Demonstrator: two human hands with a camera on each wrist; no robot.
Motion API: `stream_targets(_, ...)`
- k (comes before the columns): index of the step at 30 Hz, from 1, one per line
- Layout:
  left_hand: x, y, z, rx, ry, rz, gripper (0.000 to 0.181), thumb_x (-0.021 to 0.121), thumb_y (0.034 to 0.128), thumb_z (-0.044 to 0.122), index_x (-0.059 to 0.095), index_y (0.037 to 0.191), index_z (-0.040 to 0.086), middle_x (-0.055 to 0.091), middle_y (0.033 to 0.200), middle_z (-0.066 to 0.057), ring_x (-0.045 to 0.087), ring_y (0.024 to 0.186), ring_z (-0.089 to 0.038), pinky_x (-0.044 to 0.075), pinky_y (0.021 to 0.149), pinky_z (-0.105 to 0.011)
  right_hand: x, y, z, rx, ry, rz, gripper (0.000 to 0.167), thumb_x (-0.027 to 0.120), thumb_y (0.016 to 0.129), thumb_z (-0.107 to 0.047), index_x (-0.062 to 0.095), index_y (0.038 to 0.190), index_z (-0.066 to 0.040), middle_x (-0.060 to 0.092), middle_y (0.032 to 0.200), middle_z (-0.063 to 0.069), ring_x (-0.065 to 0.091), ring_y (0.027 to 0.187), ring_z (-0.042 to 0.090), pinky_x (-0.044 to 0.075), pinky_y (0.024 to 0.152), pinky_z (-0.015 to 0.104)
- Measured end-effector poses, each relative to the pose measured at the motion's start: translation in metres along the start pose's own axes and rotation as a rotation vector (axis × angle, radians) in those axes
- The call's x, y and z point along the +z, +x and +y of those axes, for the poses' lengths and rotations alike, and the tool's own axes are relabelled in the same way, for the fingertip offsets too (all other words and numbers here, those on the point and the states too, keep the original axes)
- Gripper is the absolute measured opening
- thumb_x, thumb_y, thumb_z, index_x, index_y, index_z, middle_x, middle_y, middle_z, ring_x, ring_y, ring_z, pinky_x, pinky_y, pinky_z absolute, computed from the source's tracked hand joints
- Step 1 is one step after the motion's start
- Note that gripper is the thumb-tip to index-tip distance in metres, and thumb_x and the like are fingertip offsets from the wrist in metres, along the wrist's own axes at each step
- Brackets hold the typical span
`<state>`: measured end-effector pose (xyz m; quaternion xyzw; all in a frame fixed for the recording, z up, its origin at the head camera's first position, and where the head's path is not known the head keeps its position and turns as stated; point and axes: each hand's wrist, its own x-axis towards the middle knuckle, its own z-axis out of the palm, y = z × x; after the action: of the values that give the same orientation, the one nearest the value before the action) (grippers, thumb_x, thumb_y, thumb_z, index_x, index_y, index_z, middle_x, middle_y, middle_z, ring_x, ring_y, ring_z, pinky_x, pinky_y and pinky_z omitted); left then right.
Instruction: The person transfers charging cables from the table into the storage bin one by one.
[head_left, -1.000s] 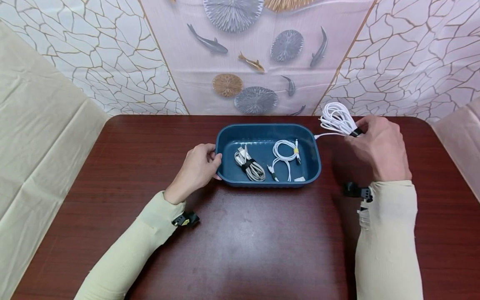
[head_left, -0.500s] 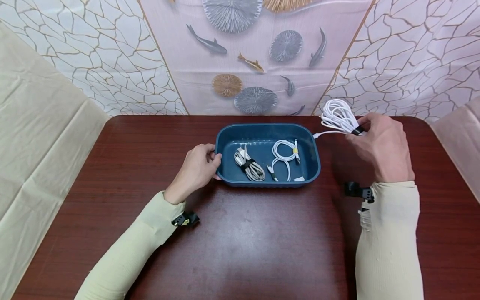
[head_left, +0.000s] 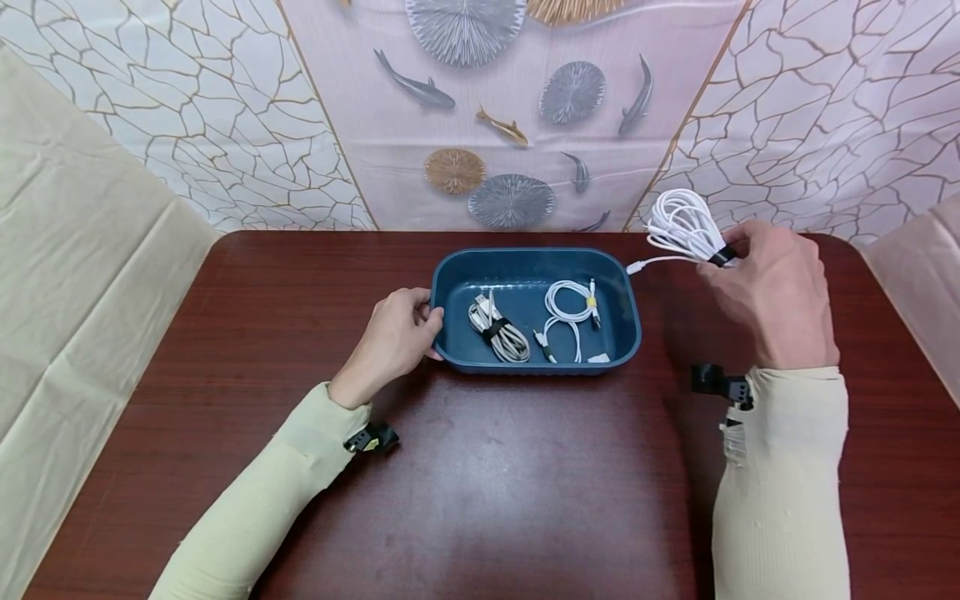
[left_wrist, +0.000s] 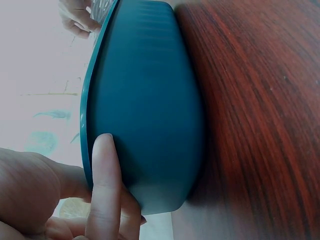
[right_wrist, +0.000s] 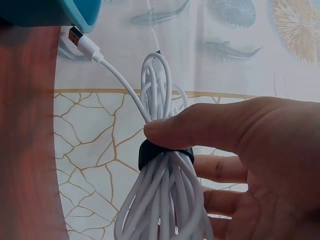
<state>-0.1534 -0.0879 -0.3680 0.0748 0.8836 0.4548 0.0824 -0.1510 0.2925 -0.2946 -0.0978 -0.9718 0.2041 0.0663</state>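
My right hand (head_left: 776, 296) pinches a coiled white USB cable (head_left: 681, 223) near its black strap, holding it up at the right of a blue bin. One end with a USB plug (right_wrist: 86, 46) sticks out toward the bin's rim. My left hand (head_left: 393, 337) grips the left end of the blue bin (head_left: 536, 367), fingers against its outer wall (left_wrist: 145, 100) and thumb at the rim. Inside the bin lie a grey-white cable (head_left: 508, 340) with a black strap, a white cable (head_left: 570, 302) with a yellow tie, and a short white cable (head_left: 577, 340).
The bin stands on a dark red wooden table (head_left: 480, 475). Behind it hangs a patterned cloth (head_left: 510, 108) with fish, and a plain beige cloth (head_left: 82, 275) is at the left. A small white piece (head_left: 599, 358) lies in the bin's front right corner.
My right hand has moved slightly up and to the right with the coiled cable. The left hand and the bin stay where they were.
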Motion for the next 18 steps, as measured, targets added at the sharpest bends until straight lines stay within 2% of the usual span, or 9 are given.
stream_targets(5, 0.0006, 0.0008, -0.0017, 0.011, 0.004, 0.001, 0.026, 0.054, 0.1032, 0.009, 0.064, 0.120, -0.007, 0.065, 0.089, -0.019, 0.071, 0.057, -0.013, 0.065, 0.059, -0.032, -0.0020, -0.0022, -0.0021, 0.000, 0.008, 0.036, 0.041, 0.062, 0.093, -0.026, 0.065, 0.124, 0.000, 0.067, 0.116, 0.030, 0.056, 0.101, 0.050, 0.047, 0.078, 0.064)
stream_targets(13, 0.0007, 0.0011, -0.0020, 0.026, 0.009, 0.008, 0.025, 0.054, 0.1025, 0.009, 0.065, 0.117, -0.007, 0.066, 0.087, -0.018, 0.072, 0.056, -0.013, 0.063, 0.056, -0.027, -0.0070, -0.0047, -0.0043, 0.003, 0.010, 0.026, 0.043, 0.061, 0.094, -0.027, 0.065, 0.125, 0.002, 0.066, 0.118, 0.032, 0.055, 0.101, 0.049, 0.046, 0.076, 0.062)
stream_targets(18, 0.0007, 0.0005, -0.0004, 0.021, 0.014, 0.010, 0.024, 0.054, 0.1024, 0.009, 0.066, 0.117, -0.006, 0.066, 0.087, -0.017, 0.072, 0.056, -0.013, 0.063, 0.055, -0.027, -0.0093, -0.0082, -0.0070, 0.000, 0.026, 0.048, 0.043, 0.062, 0.093, -0.026, 0.064, 0.126, 0.001, 0.066, 0.119, 0.032, 0.055, 0.105, 0.049, 0.047, 0.080, 0.064)
